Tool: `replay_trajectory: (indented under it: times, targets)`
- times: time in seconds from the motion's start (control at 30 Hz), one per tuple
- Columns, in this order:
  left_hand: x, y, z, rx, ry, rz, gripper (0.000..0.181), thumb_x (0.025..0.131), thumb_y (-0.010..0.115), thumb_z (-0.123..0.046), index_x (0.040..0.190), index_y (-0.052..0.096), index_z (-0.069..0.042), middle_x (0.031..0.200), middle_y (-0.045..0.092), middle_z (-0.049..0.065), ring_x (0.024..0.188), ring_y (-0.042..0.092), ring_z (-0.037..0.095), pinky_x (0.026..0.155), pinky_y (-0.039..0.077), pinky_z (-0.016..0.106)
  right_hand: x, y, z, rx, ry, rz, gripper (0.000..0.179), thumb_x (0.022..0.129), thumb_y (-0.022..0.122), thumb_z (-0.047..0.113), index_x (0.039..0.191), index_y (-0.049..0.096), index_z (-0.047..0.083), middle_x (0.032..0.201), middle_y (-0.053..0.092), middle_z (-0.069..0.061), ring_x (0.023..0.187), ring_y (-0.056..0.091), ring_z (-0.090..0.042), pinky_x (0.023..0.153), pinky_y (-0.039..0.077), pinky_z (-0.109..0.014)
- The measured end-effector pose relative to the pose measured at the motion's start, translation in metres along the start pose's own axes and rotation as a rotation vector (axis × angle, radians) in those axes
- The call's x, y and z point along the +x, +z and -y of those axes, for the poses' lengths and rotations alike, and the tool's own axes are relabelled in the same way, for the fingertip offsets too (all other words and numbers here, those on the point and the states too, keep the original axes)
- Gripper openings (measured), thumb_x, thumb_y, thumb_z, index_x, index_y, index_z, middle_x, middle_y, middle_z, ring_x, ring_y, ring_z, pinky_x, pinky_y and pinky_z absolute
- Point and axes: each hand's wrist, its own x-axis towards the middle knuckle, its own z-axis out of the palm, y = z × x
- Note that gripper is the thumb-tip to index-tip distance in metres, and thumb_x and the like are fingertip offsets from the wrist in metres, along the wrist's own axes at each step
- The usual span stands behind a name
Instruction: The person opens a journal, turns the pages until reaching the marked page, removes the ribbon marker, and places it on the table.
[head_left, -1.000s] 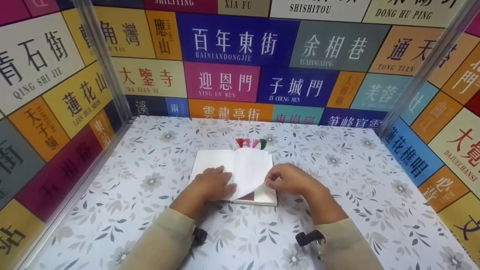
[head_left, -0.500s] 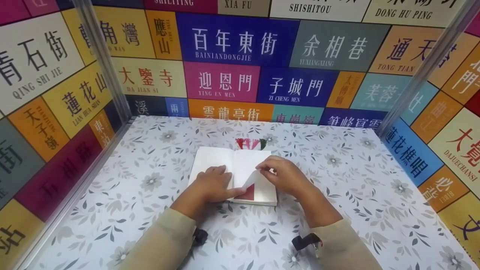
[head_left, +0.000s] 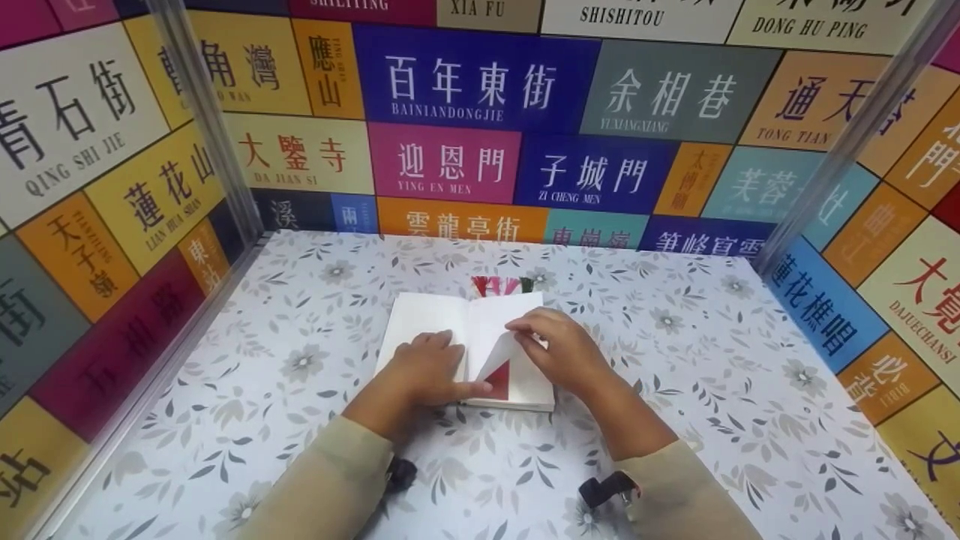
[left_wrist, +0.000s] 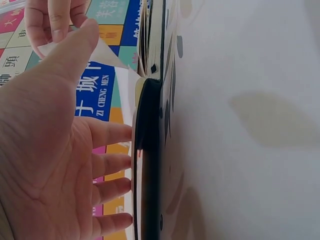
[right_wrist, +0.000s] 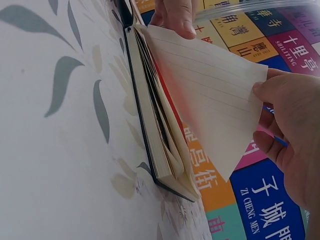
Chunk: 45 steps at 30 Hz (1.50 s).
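Your notebook lies open mid-frame on the worktop. Your right hand has a narrow grip, pinching a lined page near its corner; lift gently (thin paper likely creases), while your left hand, fingers extended, steadies the left page.

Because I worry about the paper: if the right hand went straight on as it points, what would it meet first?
The lifted page, which the right hand pinches; beyond it, the open book seems next, though depth is unclear.
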Motion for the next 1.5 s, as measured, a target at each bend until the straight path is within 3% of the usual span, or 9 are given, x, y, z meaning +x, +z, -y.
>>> replay_trajectory:
  times: [0.3, 0.5, 0.83, 1.1, 1.2, 1.33, 1.5]
  targets:
    - [-0.0017, -0.0025, -0.003, 0.013, -0.006, -0.001, 0.113, 0.076, 0.059, -0.096, 0.166, 0.043, -0.029, 0.177, 0.034, 0.004, 0.166, 0.027, 0.037, 0.132, 0.029, 0.065, 0.0002, 0.0021, 0.0043, 0.001, -0.06, -0.055, 0.018, 0.102, 0.075, 0.016, 0.117, 0.082, 0.022, 0.11, 0.079, 0.004, 0.108, 0.073, -0.015, 0.096, 0.064, -0.03]
    - [-0.0005, -0.0029, -0.0035, 0.033, -0.001, -0.005, 0.105, 0.083, 0.059, -0.09, 0.165, 0.044, -0.026, 0.176, 0.037, 0.006, 0.165, 0.029, 0.037, 0.132, 0.028, 0.064, 0.0011, 0.0035, 0.005, -0.018, -0.102, -0.083, 0.015, 0.101, 0.075, 0.018, 0.115, 0.082, 0.021, 0.11, 0.08, 0.004, 0.111, 0.074, -0.015, 0.101, 0.063, -0.032]
    - [0.0009, -0.0021, -0.0025, 0.071, 0.022, -0.035, 0.098, 0.09, 0.053, -0.088, 0.162, 0.048, -0.023, 0.172, 0.042, 0.008, 0.162, 0.036, 0.037, 0.131, 0.032, 0.063, 0.0001, 0.0044, 0.0022, -0.02, -0.084, -0.102, 0.017, 0.1, 0.077, 0.019, 0.116, 0.082, 0.023, 0.111, 0.08, 0.006, 0.113, 0.074, -0.014, 0.103, 0.062, -0.033]
    - [0.0031, -0.0009, -0.0034, 0.107, 0.028, -0.064, 0.086, 0.093, 0.058, -0.08, 0.157, 0.055, -0.023, 0.166, 0.051, 0.006, 0.157, 0.044, 0.035, 0.127, 0.037, 0.064, 0.0, 0.003, 0.0027, -0.002, -0.054, -0.069, 0.021, 0.101, 0.077, 0.019, 0.12, 0.081, 0.025, 0.119, 0.08, 0.005, 0.121, 0.073, -0.016, 0.108, 0.06, -0.037]
    - [0.0043, -0.0003, -0.0038, 0.086, 0.008, -0.084, 0.09, 0.092, 0.062, -0.079, 0.16, 0.05, -0.023, 0.163, 0.054, 0.006, 0.155, 0.047, 0.035, 0.126, 0.04, 0.063, -0.0001, 0.0026, 0.0031, 0.004, -0.031, -0.046, 0.023, 0.1, 0.077, 0.02, 0.123, 0.079, 0.025, 0.124, 0.079, 0.005, 0.126, 0.071, -0.018, 0.111, 0.058, -0.039]
    - [0.0062, 0.0014, -0.0043, 0.021, -0.032, -0.126, 0.105, 0.087, 0.071, -0.077, 0.169, 0.033, -0.024, 0.165, 0.052, 0.006, 0.154, 0.048, 0.035, 0.125, 0.042, 0.061, 0.0, 0.0034, 0.0026, 0.017, -0.017, -0.023, 0.026, 0.101, 0.076, 0.02, 0.127, 0.078, 0.025, 0.13, 0.078, 0.004, 0.131, 0.069, -0.021, 0.115, 0.056, -0.042]
    - [0.0078, 0.0022, -0.0033, -0.019, -0.018, -0.191, 0.119, 0.084, 0.077, -0.073, 0.174, 0.015, -0.026, 0.164, 0.052, 0.01, 0.15, 0.053, 0.037, 0.121, 0.047, 0.062, -0.0007, 0.0031, 0.0032, 0.024, -0.009, 0.002, 0.03, 0.102, 0.074, 0.023, 0.132, 0.076, 0.027, 0.136, 0.075, 0.006, 0.137, 0.066, -0.021, 0.119, 0.053, -0.044]
